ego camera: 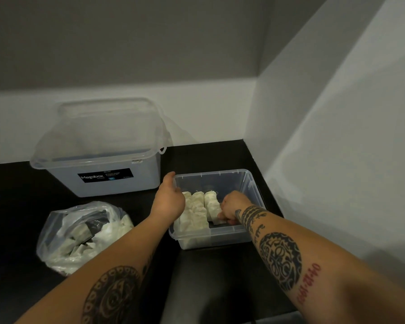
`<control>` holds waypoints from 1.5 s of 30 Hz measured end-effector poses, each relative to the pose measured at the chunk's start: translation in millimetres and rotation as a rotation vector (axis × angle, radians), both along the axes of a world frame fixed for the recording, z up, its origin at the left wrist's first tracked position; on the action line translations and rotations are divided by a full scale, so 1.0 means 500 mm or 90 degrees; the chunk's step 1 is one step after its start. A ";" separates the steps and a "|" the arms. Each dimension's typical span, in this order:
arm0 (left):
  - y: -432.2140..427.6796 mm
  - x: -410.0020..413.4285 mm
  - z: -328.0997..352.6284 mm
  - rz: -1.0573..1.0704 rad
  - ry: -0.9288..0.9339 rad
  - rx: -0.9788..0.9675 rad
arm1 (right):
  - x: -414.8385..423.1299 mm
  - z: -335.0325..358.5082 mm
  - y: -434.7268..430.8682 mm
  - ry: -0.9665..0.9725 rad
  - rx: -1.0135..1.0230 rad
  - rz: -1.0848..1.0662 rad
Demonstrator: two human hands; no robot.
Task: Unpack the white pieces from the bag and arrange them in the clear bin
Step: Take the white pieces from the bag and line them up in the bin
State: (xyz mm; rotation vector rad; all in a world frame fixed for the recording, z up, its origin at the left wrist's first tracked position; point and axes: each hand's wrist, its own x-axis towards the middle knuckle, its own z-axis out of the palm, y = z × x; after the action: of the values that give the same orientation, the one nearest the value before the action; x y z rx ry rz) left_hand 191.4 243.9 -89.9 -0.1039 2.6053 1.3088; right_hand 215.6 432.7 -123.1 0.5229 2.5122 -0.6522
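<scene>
A small clear bin (250, 183) sits on the black counter near the right wall. Rows of white pieces (197, 211) stand packed along its left half. My left hand (168, 199) rests at the bin's left rim, thumb up, fingers spread against the rows. My right hand (232, 209) is inside the bin, fingers pinched on a white piece (220, 222) at the near end of the right-most row. A clear plastic bag (80, 232) holding more white pieces lies open on the counter to the left.
A larger lidded clear box (103, 148) with a black label stands at the back left against the wall. White walls close in the corner behind and to the right of the bin. The black counter (14, 206) extends left.
</scene>
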 end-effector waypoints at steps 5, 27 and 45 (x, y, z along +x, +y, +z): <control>-0.002 -0.001 -0.005 0.005 0.006 0.004 | -0.019 -0.003 0.002 -0.022 -0.134 -0.095; -0.075 -0.033 0.054 -0.068 0.053 0.057 | -0.033 0.121 -0.014 0.053 0.007 -0.028; -0.496 -0.076 0.082 -0.136 0.040 0.124 | -0.049 0.221 -0.537 0.169 -0.213 -0.080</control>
State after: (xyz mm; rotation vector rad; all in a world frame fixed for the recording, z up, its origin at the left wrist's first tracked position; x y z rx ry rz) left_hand 153.5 -4.2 -49.0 0.2442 2.4410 1.4960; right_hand 191.3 164.3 -12.6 0.4981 2.5448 -1.2349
